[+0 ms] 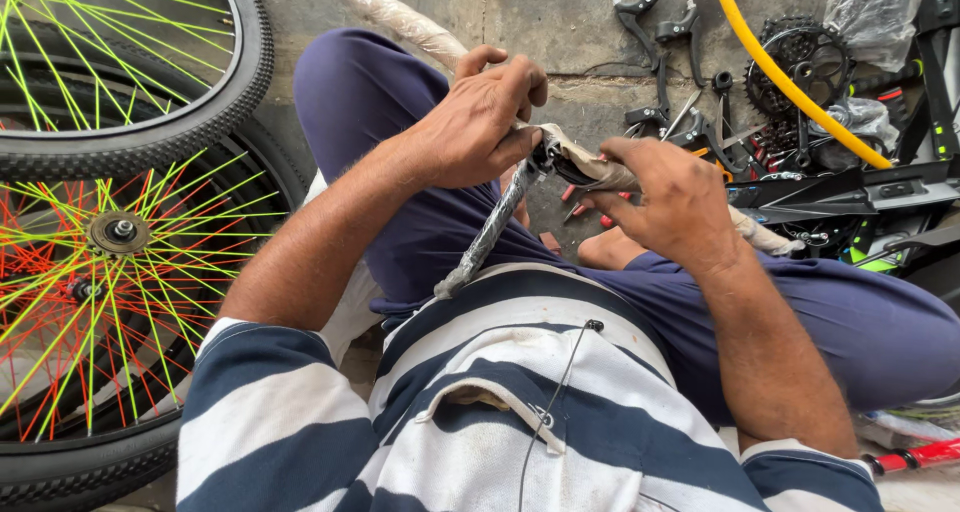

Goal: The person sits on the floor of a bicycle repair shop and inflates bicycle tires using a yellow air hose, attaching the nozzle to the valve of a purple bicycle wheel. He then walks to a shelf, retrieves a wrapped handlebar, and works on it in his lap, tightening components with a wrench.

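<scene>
I sit on the ground with my knees up. My left hand (480,117) grips the top of a black bicycle part wrapped in clear plastic (490,234), whose lower end hangs down toward my striped shirt. My right hand (672,197) closes on the brown paper and plastic wrapping (585,164) at the part's upper end, right beside my left hand. Which fingers pinch the wrapping is partly hidden.
Two bicycle wheels with black tyres and neon yellow and orange spokes (110,232) lie at my left. On the concrete at the upper right are black brake levers (655,22), a sprocket cluster (800,62), a yellow tube (790,77), black frame parts (850,187) and plastic bags.
</scene>
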